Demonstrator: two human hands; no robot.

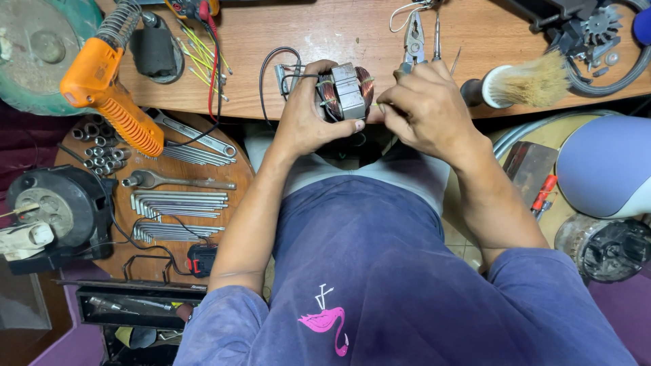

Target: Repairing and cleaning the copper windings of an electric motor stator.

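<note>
Stator core (347, 91), laminated grey steel with copper windings on both sides, held in the air just off the near edge of the wooden bench (319, 30), above my lap. Left hand (306, 112): closed round the core's left side, thumb over the top, firm grip. Right hand (424, 102): fingertips pinched together at the core's right face; I cannot tell for certain what they hold, though a thin light strand seems to run from them toward the winding. Black lead wires (271, 64) loop from the core's far-left side up onto the bench. Pliers (413, 41) lie on the bench just beyond the right hand; shaving-type brush (522, 85) to the right of them; orange soldering gun (112, 91) at the left bench edge; wrenches and hex keys (180, 203) on the round board lower left. Risks, as I judge them: the core hangs unsupported, so a slackened left grip would drop it toward my lap or the floor, bending laminations or scuffing coil enamel. A hard tug by the right fingers could snap or kink the fine strand, or nick the copper beside it. The looped leads could snag on the bench edge if the core is turned, straining their joints.
</note>
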